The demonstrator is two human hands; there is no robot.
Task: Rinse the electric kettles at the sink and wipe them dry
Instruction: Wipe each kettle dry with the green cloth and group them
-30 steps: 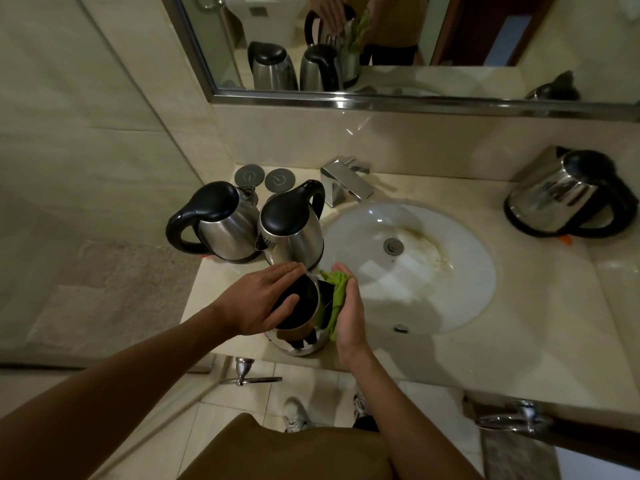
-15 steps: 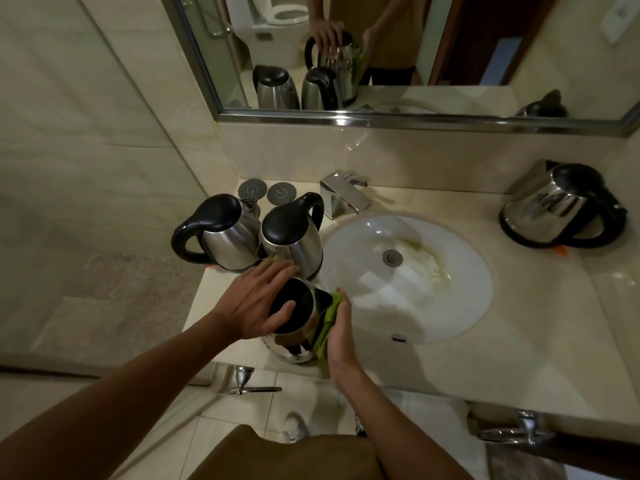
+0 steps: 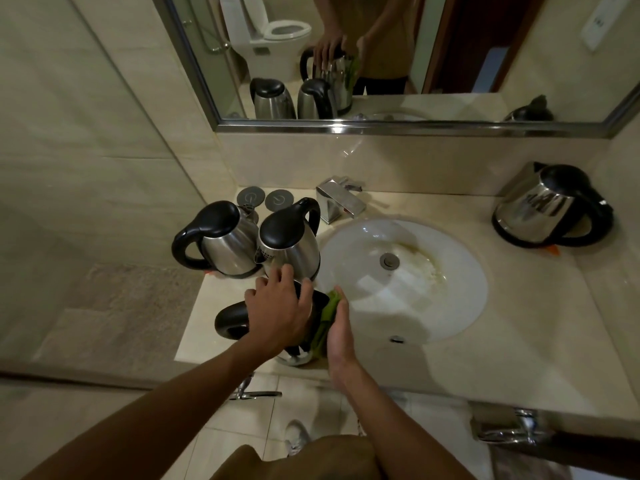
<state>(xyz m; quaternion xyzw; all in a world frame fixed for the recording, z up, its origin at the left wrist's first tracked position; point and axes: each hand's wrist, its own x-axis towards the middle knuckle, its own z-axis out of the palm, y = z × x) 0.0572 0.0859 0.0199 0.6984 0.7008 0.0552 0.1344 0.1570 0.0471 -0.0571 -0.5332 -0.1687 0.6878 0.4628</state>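
The left hand point(image 3: 277, 311) spreads its fingers downward, while the right hand point(image 3: 341, 332) stands edge-up, fingers straight.

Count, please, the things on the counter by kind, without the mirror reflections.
Electric kettles: 4 (back left, beside it, the one being wiped, far right)
Round grey discs: 2 ()
Green cloths: 1
Total: 7
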